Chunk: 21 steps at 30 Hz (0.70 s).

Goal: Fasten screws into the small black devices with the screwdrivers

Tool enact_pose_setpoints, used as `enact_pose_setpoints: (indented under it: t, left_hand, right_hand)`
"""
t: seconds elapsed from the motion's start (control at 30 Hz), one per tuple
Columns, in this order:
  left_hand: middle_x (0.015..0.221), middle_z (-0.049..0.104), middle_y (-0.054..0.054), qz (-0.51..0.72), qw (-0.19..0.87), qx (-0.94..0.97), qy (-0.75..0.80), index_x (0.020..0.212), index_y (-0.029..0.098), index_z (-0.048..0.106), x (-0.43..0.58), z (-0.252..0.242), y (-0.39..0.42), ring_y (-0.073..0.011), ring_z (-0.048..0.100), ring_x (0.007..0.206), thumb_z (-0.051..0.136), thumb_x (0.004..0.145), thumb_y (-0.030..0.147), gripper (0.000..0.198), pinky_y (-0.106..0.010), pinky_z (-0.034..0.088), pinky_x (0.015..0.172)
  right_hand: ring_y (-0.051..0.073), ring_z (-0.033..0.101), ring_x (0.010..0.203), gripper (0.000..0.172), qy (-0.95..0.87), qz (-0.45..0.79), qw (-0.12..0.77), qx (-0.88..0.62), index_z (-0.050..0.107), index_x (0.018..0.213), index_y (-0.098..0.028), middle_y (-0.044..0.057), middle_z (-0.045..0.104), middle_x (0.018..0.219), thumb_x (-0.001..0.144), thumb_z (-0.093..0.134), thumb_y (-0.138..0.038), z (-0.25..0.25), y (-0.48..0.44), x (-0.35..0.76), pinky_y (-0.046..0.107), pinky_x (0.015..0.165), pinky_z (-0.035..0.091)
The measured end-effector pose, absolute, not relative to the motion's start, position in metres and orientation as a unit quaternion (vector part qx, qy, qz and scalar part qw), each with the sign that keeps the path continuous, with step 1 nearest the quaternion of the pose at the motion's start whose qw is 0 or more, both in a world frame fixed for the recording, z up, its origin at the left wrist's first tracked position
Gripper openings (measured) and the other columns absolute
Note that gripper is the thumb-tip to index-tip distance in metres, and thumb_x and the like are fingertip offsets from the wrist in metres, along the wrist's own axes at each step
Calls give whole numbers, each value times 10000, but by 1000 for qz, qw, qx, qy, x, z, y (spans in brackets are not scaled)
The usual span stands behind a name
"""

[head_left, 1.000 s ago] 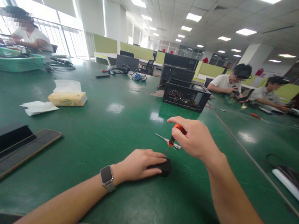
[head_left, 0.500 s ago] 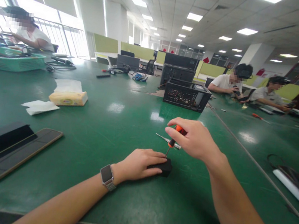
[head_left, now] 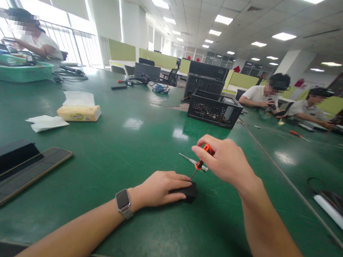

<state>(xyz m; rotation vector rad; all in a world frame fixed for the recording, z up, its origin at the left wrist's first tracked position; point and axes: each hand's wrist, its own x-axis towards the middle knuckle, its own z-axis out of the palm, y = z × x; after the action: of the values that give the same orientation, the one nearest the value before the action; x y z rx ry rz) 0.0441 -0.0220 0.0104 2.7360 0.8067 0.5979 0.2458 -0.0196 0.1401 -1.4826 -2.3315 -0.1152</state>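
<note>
While the left hand (head_left: 162, 188) lies over the small black box (head_left: 190, 191) and pins it to the green worktop (head_left: 116, 150), the right hand (head_left: 225, 161) sits just above and to the right of it. That hand's grip is pressed together, thumb and fingertips pinching the orange handle of a screwdriver (head_left: 199, 164).

Here's the line that matters: the screwdriver stands close to upright, handle tipped slightly to the far right, with its thin shaft running down and to the near left. The tip lands at the far top edge of the box, right beside the left fingertips. So the box lies straight below the right hand's grip, and the left hand is the nearer of the two, in full contact with it.

Only the box's right end shows past the fingers: dark, matt, squarish at the corner, low on the worktop. Its long axis seems to run left to right, though the hand hides too much to be sure. The left grip is closed down on it, fingers across the top and thumb along the near side.

Just beyond, a thin metal tool (head_left: 186, 158) lies flat on the worktop. A wristwatch (head_left: 123, 202) sits on the left wrist.
</note>
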Motion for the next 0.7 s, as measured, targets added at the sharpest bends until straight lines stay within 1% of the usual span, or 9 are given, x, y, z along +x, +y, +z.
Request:
enact_pose_setpoints:
  t: [0.13,0.27,0.33,0.4,0.47,0.5,0.6,0.7]
  left_hand:
    - [1338,565,-39,207,111,933,273,1297,239,537,44,9,-22,-199,593,1125,452,951,427,403,-314,486,971]
    - [1335,568,-39,210,111,932,273,1291,240,541,44,9,-21,-198,593,1122,455,949,429,400,-312,484,968]
    - [1335,567,-35,209,111,932,274,1291,240,540,44,9,-21,-198,594,1120,457,948,430,401,-313,485,966]
    - [1337,566,-36,208,112,932,275,1290,241,541,44,9,-22,-198,594,1120,456,948,431,400,-313,485,966]
    - [1336,566,-37,209,114,931,276,1292,244,540,44,10,-22,-196,594,1121,451,950,430,399,-310,485,967]
    - [1335,567,-38,209,115,931,276,1293,244,539,44,10,-22,-195,594,1122,451,950,429,399,-309,485,967]
    - [1328,573,-42,212,117,931,274,1292,244,541,43,11,-22,-195,597,1122,460,947,419,395,-314,488,968]
    - [1315,583,-50,221,120,930,268,1277,235,558,42,10,-21,-201,603,1116,477,940,413,390,-317,494,964]
  right_hand:
    - [157,516,577,197,-813,-86,179,-547,636,832,-252,2,633,650,821,485,-378,139,-20,246,244,526,225]
    - [156,503,580,157,-818,-89,164,-544,630,799,-252,3,637,658,771,521,-361,141,-21,247,241,529,224]
    - [155,502,586,168,-822,-79,157,-541,628,774,-250,3,638,657,778,519,-378,143,-22,248,240,534,230]
    - [153,506,592,222,-824,-62,159,-540,629,769,-250,0,640,653,815,492,-419,144,-23,248,239,538,235]
    - [150,513,598,260,-825,-48,165,-538,629,784,-251,-1,646,661,850,457,-435,145,-23,249,239,542,240]
    - [149,513,597,249,-825,-47,166,-539,626,797,-250,-1,648,666,854,455,-422,144,-23,249,240,543,242]
    - [149,499,587,143,-826,-50,162,-537,604,846,-239,-2,645,681,791,528,-346,144,-24,248,241,545,249]
    - [155,514,611,182,-835,-41,163,-524,586,909,-237,1,662,740,758,571,-338,145,-25,246,240,555,264]
